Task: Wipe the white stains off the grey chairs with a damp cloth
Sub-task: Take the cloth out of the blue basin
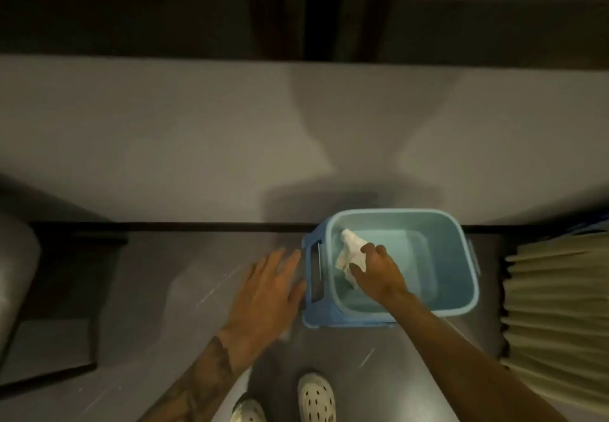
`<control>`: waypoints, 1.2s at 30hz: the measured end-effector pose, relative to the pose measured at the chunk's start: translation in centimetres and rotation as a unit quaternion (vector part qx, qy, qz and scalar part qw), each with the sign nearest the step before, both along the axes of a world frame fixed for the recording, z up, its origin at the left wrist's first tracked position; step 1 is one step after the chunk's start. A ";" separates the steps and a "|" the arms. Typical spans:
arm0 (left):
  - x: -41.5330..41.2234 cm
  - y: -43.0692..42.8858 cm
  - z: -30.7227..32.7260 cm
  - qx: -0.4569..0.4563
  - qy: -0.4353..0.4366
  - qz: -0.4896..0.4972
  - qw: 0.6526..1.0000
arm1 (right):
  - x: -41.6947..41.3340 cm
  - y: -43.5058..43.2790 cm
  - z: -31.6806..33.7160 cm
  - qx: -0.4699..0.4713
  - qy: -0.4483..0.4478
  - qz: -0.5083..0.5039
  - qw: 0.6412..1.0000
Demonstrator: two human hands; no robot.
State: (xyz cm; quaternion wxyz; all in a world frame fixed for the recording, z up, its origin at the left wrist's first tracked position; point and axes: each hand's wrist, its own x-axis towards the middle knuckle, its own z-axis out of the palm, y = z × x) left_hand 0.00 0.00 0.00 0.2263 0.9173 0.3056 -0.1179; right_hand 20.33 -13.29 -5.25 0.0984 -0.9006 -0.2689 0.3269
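A light blue plastic bucket (458, 257) stands on the grey floor against the wall, with water in its bottom. My right hand (379, 271) reaches into it from above and is shut on a crumpled white cloth (351, 248), which hangs inside the bucket's left half. My left hand (267, 285) hovers flat and open just left of the bucket's side handle, holding nothing. Part of a grey chair (16, 276) shows at the far left edge; no white stains on it can be made out.
A grey wall (197, 131) with a dark skirting line rises behind the bucket. Pleated cream curtain fabric (557, 306) hangs at the right edge. A dark low frame (69, 293) sits at the left. My two white perforated shoes (316, 397) stand below the bucket.
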 end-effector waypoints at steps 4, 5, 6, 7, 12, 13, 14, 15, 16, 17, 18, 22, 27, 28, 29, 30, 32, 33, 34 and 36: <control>0.6 0.5 -4.5 0.005 -0.011 -0.003 1.000 | 0.1 2.1 -4.1 -0.001 -0.016 -0.050 0.999; 0.7 0.5 -5.2 0.001 -0.009 -0.002 1.000 | 0.0 2.4 -4.9 -0.003 -0.021 -0.061 0.998; 0.7 0.4 -5.7 -0.002 -0.008 -0.003 1.000 | 0.0 2.7 -5.5 -0.001 -0.028 -0.072 0.997; 0.7 0.4 -6.2 -0.005 -0.009 -0.001 1.000 | 0.0 2.8 -6.0 0.001 -0.039 -0.078 0.996; 0.4 0.5 -6.4 -0.025 -0.022 0.023 0.999 | -0.3 2.9 -6.0 -0.002 -0.032 -0.067 0.997; 0.3 0.5 -6.1 -0.030 -0.017 0.027 0.999 | -0.4 2.6 -5.5 -0.002 -0.028 -0.065 0.998; 0.1 0.5 -5.6 -0.032 -0.014 0.028 0.999 | -0.5 2.2 -4.6 0.000 -0.029 -0.066 0.997; 0.0 0.4 -4.9 -0.035 -0.010 0.030 0.999 | -0.7 1.8 -3.4 0.006 -0.032 -0.073 0.997; -0.3 0.4 -4.0 -0.036 -0.003 0.033 0.999 | -0.8 1.4 -2.1 0.017 -0.036 -0.080 0.996; -0.6 0.3 -2.9 -0.038 0.002 0.033 0.999 | -1.1 1.1 -0.5 0.030 -0.043 -0.086 0.995; -0.9 0.2 -1.6 -0.043 0.008 0.032 0.999 | -1.5 0.7 1.3 0.044 -0.051 -0.084 0.994; -2.7 -0.7 4.7 -0.057 0.013 0.036 0.998 | -4.0 0.0 9.0 0.090 -0.071 -0.040 0.993; -7.7 -0.8 14.3 -0.038 0.014 0.067 0.997 | -8.7 1.5 19.6 0.121 -0.060 0.055 0.989; -8.9 -0.5 16.2 -0.034 0.009 0.081 0.996 | -9.7 2.1 21.7 0.131 -0.058 0.073 0.987; -10.1 -0.1 18.1 -0.032 0.004 0.097 0.995 | -10.7 2.8 23.7 0.145 -0.058 0.090 0.984; -11.5 0.4 19.9 -0.029 -0.001 0.112 0.993 | -11.8 3.7 25.6 0.158 -0.057 0.105 0.980; -14.6 1.5 22.9 -0.005 -0.002 0.137 0.991 | -14.1 5.5 28.9 0.183 -0.056 0.134 0.972; -16.3 2.2 24.2 0.008 -0.001 0.145 0.989 | -15.4 6.5 30.3 0.192 -0.055 0.146 0.969; -18.0 2.8 25.5 0.014 -0.002 0.154 0.988 | -16.9 7.6 31.5 0.201 -0.052 0.154 0.966; -21.8 4.1 28.1 0.026 -0.007 0.176 0.984 | -20.3 9.8 33.7 0.215 -0.043 0.166 0.961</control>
